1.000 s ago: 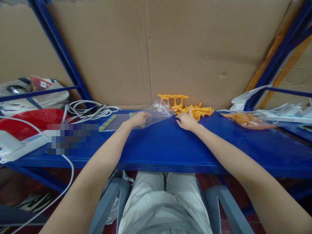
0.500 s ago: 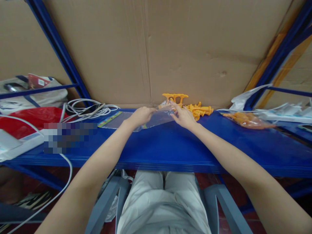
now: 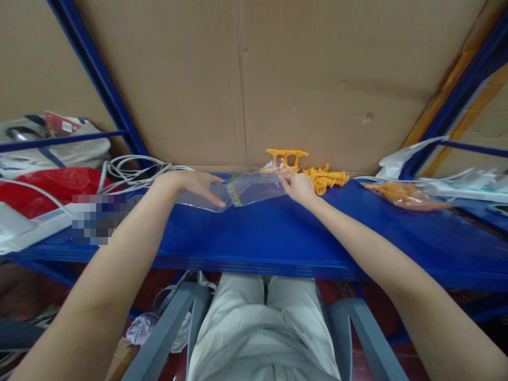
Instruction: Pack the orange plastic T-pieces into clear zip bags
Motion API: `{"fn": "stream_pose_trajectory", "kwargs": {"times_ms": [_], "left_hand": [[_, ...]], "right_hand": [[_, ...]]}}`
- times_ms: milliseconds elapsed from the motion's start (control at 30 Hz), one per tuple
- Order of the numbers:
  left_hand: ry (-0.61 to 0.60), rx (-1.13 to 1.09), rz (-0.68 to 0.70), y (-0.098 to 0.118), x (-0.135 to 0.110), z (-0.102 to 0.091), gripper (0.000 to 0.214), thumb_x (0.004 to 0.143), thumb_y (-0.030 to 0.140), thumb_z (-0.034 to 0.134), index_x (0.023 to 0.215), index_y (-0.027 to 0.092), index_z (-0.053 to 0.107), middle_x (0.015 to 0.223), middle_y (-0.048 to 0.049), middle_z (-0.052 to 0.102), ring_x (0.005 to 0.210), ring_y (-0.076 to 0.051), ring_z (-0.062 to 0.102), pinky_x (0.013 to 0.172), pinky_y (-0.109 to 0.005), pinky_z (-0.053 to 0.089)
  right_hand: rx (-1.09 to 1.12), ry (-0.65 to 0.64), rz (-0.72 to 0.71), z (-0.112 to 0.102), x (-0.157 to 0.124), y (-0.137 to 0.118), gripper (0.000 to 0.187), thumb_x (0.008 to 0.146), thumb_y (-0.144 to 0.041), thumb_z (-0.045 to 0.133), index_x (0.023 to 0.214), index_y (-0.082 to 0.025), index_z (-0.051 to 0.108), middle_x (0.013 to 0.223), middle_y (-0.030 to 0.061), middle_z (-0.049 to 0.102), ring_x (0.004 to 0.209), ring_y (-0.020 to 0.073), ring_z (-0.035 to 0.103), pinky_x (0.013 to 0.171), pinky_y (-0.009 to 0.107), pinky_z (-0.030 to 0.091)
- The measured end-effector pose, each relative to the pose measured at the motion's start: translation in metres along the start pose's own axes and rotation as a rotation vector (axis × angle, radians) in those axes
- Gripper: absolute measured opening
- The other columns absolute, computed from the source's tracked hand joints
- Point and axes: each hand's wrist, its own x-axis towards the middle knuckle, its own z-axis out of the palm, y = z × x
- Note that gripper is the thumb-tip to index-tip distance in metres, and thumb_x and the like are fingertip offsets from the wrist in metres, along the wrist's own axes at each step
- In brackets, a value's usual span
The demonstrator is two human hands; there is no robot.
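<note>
A clear plastic bag [image 3: 256,189] with a colourful patterned strip at its left end lies slanted across the blue table. My right hand [image 3: 299,189] pinches its right end. My left hand [image 3: 195,186] is open, thumb and fingers apart, over another clear bag [image 3: 202,202] to the left, which it partly covers. Just beyond my right hand, a yellow-orange plastic piece with two legs [image 3: 287,153] stands by the cardboard. Beside it is a pile of yellow-orange plastic parts [image 3: 326,180], its near left side hidden by the hand.
A filled bag of orange parts [image 3: 400,194] lies on the right of the blue table [image 3: 254,238]. Coiled white cables [image 3: 135,172], a red bag [image 3: 59,188] and a white power strip [image 3: 35,233] crowd the left. A cardboard wall [image 3: 309,79] closes the back.
My left hand has moved left and opened. My right hand has closed on the bag's end. The bag with the patterned strip now lies between my hands.
</note>
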Motion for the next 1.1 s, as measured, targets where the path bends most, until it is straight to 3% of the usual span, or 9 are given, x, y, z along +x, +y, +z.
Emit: {"fn": "stream_pose_trajectory", "kwargs": {"times_ms": [67,167,367,500,600,733,833,1000,1100], "left_hand": [[-0.178,0.033,-0.058,-0.014,-0.006,0.009,0.091,0.056,0.050,0.087,0.137,0.020,0.057,0.141,-0.0112,0.058,0.119,-0.027,0.061,0.093,-0.028,0.047],[-0.290,0.003,-0.060,-0.028,-0.008,0.027,0.072,0.066,0.048,0.081,0.129,0.019,0.062,0.129,-0.0097,0.067,0.108,-0.022,0.066,0.085,-0.023,0.049],[-0.162,0.001,0.027,-0.039,-0.003,0.046,0.037,0.079,0.037,0.067,0.114,0.024,0.071,0.127,-0.0043,0.069,0.113,-0.019,0.065,0.091,-0.022,0.045],[-0.094,0.020,0.025,-0.037,-0.005,0.048,0.022,0.082,0.031,0.057,0.092,0.026,0.077,0.107,-0.0028,0.077,0.101,-0.020,0.069,0.086,-0.023,0.047],[0.024,0.069,0.029,-0.033,-0.009,0.043,0.028,0.085,0.027,0.048,0.083,0.024,0.076,0.096,-0.0056,0.078,0.091,-0.022,0.071,0.083,-0.026,0.048],[0.269,0.129,0.005,-0.014,-0.007,0.032,0.037,0.089,0.031,0.041,0.100,0.020,0.074,0.099,-0.0097,0.076,0.095,-0.026,0.070,0.087,-0.032,0.048],[0.342,0.146,0.062,0.015,0.006,0.028,0.038,0.092,0.032,0.039,0.102,0.018,0.073,0.104,-0.0114,0.075,0.101,-0.027,0.069,0.089,-0.033,0.048],[0.298,0.150,0.185,0.067,0.044,0.034,0.035,0.094,0.028,0.040,0.101,0.013,0.072,0.103,-0.0144,0.075,0.097,-0.025,0.070,0.086,-0.033,0.050],[0.135,0.152,0.308,0.088,0.063,0.044,0.033,0.093,0.027,0.043,0.107,0.016,0.071,0.111,-0.0105,0.074,0.103,-0.022,0.068,0.088,-0.029,0.048]], "right_hand": [[0.106,-0.005,0.025,0.000,0.003,0.002,0.037,0.098,-0.030,0.040,0.093,-0.018,0.075,0.086,0.0115,0.076,0.088,0.0277,0.072,0.076,0.035,0.052],[0.365,-0.020,0.091,0.000,0.011,0.006,0.039,0.097,-0.029,0.042,0.072,-0.017,0.071,0.065,0.0069,0.071,0.063,0.0217,0.070,0.064,0.031,0.052],[0.810,0.096,0.216,-0.007,0.031,0.021,0.037,0.094,-0.038,0.050,0.065,-0.019,0.064,0.049,0.0012,0.060,0.038,0.0159,0.055,0.043,0.029,0.046],[0.899,0.210,0.165,-0.016,0.033,0.037,0.040,0.090,-0.052,0.054,0.073,-0.019,0.067,0.048,0.0001,0.058,0.039,0.0164,0.055,0.041,0.029,0.046],[0.903,0.276,0.138,-0.019,0.029,0.049,0.046,0.087,-0.063,0.054,0.079,-0.019,0.069,0.048,0.0001,0.057,0.040,0.0170,0.056,0.041,0.029,0.046],[0.913,0.331,0.169,-0.016,0.022,0.062,0.054,0.087,-0.068,0.050,0.088,-0.018,0.070,0.052,0.0022,0.060,0.044,0.0194,0.060,0.042,0.030,0.047],[0.937,0.373,0.189,-0.013,0.016,0.064,0.057,0.088,-0.070,0.047,0.091,-0.017,0.070,0.053,0.0027,0.061,0.043,0.0192,0.060,0.039,0.029,0.045],[0.978,0.465,0.174,-0.015,0.007,0.063,0.057,0.086,-0.070,0.052,0.089,-0.016,0.071,0.054,0.0027,0.063,0.040,0.0150,0.057,0.036,0.024,0.040],[0.961,0.494,0.148,-0.015,0.002,0.062,0.058,0.083,-0.070,0.056,0.085,-0.015,0.072,0.058,0.0034,0.066,0.039,0.0132,0.056,0.036,0.023,0.039]]}}
